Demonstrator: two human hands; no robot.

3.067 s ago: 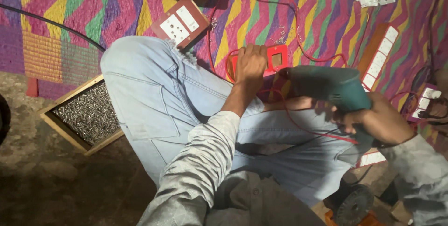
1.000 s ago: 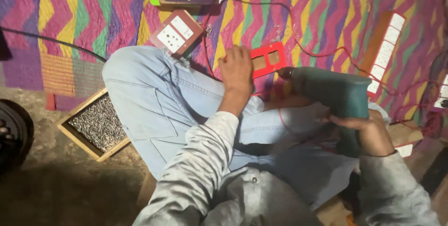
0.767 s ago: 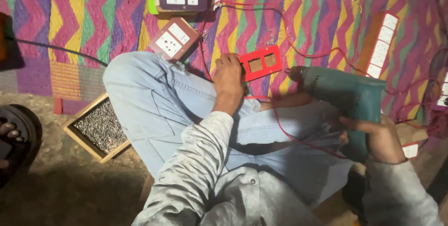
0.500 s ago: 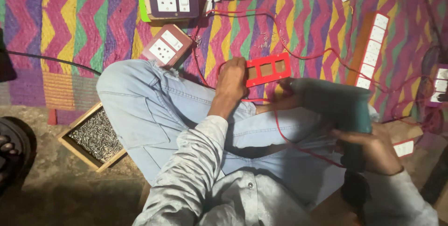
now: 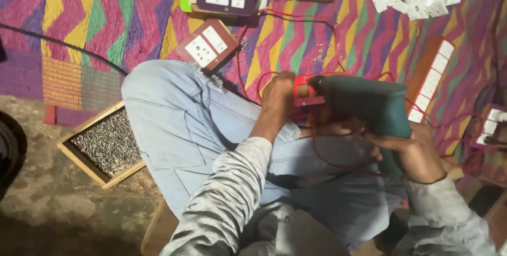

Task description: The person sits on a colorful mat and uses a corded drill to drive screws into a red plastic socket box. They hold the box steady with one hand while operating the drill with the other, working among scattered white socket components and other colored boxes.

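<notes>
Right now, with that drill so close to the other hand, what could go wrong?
The green power drill in the right hand points at the red box that the left hand steadies, so a slip could hurt those fingers. Red wires loop under the drill and over the lap and might catch on the spinning tip. The box seems to rest on the person's leg, so it could wobble.

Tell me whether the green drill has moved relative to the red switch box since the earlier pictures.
Yes. The green drill has shifted left; its nose now meets the red switch box under the left hand.
</notes>
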